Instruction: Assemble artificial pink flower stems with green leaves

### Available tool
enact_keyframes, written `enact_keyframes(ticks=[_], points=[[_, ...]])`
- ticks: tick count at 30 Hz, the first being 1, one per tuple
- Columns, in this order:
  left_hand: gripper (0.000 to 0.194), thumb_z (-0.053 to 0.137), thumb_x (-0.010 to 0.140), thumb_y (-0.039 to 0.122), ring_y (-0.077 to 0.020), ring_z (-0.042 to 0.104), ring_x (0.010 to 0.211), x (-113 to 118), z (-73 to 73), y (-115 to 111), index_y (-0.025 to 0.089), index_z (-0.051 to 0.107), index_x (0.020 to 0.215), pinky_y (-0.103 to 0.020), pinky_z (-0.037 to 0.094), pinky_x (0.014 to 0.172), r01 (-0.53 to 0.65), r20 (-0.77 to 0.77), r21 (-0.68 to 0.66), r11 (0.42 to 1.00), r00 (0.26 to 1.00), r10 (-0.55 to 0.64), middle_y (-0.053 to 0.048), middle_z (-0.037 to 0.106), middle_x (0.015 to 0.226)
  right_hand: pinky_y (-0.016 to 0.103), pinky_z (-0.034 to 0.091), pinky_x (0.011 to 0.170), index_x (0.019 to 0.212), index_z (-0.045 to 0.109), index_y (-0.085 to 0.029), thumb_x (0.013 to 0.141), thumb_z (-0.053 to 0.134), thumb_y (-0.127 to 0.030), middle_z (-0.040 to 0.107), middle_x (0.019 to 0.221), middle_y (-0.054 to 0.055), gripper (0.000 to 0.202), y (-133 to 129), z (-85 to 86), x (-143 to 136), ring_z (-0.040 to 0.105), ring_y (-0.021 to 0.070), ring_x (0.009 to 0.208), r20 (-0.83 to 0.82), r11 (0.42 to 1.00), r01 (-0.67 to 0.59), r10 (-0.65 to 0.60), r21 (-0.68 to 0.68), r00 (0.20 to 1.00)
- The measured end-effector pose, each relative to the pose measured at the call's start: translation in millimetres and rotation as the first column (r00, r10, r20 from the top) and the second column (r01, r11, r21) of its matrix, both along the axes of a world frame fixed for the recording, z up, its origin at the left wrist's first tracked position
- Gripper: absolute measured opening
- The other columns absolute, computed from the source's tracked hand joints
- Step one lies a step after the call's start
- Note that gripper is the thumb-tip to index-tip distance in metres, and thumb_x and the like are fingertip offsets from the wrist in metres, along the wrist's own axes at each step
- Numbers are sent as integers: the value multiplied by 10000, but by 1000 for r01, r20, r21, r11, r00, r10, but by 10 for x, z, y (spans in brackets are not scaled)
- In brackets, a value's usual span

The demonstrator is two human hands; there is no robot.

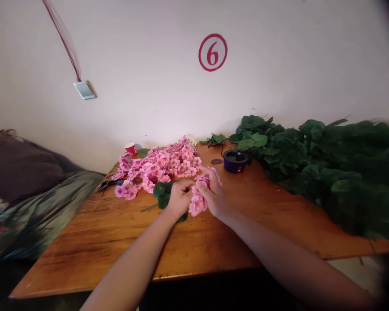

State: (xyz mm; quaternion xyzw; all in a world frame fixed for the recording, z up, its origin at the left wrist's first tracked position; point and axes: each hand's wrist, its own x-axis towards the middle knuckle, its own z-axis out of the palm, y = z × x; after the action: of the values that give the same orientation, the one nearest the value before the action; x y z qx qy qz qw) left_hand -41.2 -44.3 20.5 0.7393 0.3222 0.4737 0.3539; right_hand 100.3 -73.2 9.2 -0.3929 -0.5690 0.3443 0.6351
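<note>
Over the middle of the wooden table (123, 246), my two hands meet around a cluster of pink artificial flowers (198, 204). My right hand (215, 196) wraps the blossoms from the right, its fingers curled over them. Closed in a grip, my left hand (180, 199) holds the stem side, where green artificial leaves (164, 195) and a thin stem stick out to the left. The exact spot pinched by the left fingers is hidden. Behind my hands lies a heap of pink artificial flowers (158, 164).
A dark blue melting pot (235, 162) with a lit red light stands right of the flowers. A large pile of green leaves (350, 172) covers the right side. Pliers (106, 185) and a red paper cup (130, 149) are at the left. Dark fabric (22, 168) lies beyond the left edge.
</note>
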Motion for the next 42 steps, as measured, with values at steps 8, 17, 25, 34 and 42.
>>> enact_keyframes(ticks=[8,17,25,34,42], points=[[347,587,862,434,-114,494,507,46,13,-33,120,730,906,-231,390,517,109,201,-201,974,977,-68,-4,588,574,294,445,532,727,463,-255,801,603,-540,515,640,-19,326,158,22,-23,506,161,553,-474,931,-229,72,-283,877],[299,533,948,422,-152,641,797,116,-17,-198,169,681,1009,-255,480,753,-205,-14,158,966,978,210,-48,718,909,327,525,695,800,577,-276,811,565,-549,667,823,21,274,68,24,-134,647,211,822,-639,865,-454,228,-213,735],[385,472,980,422,-97,494,519,86,89,-226,180,532,686,-222,370,548,-313,-16,182,932,947,321,30,544,571,325,517,616,959,625,-274,811,564,-607,699,833,11,370,-66,131,-252,660,228,792,-725,940,-307,107,-149,680],[291,499,935,476,-127,500,635,103,-125,-216,191,546,904,-253,411,618,-186,42,513,838,981,191,4,515,728,275,511,605,750,657,-209,705,740,-370,671,671,1,186,-65,36,-223,632,178,676,-778,836,-524,216,-166,590],[433,557,886,554,-258,538,1037,108,-34,-271,215,629,1146,-417,442,921,-272,31,783,559,915,401,-112,558,1085,320,541,847,910,702,-216,681,759,-376,716,897,24,286,-221,166,-183,663,210,956,-781,741,-671,395,-41,484]])
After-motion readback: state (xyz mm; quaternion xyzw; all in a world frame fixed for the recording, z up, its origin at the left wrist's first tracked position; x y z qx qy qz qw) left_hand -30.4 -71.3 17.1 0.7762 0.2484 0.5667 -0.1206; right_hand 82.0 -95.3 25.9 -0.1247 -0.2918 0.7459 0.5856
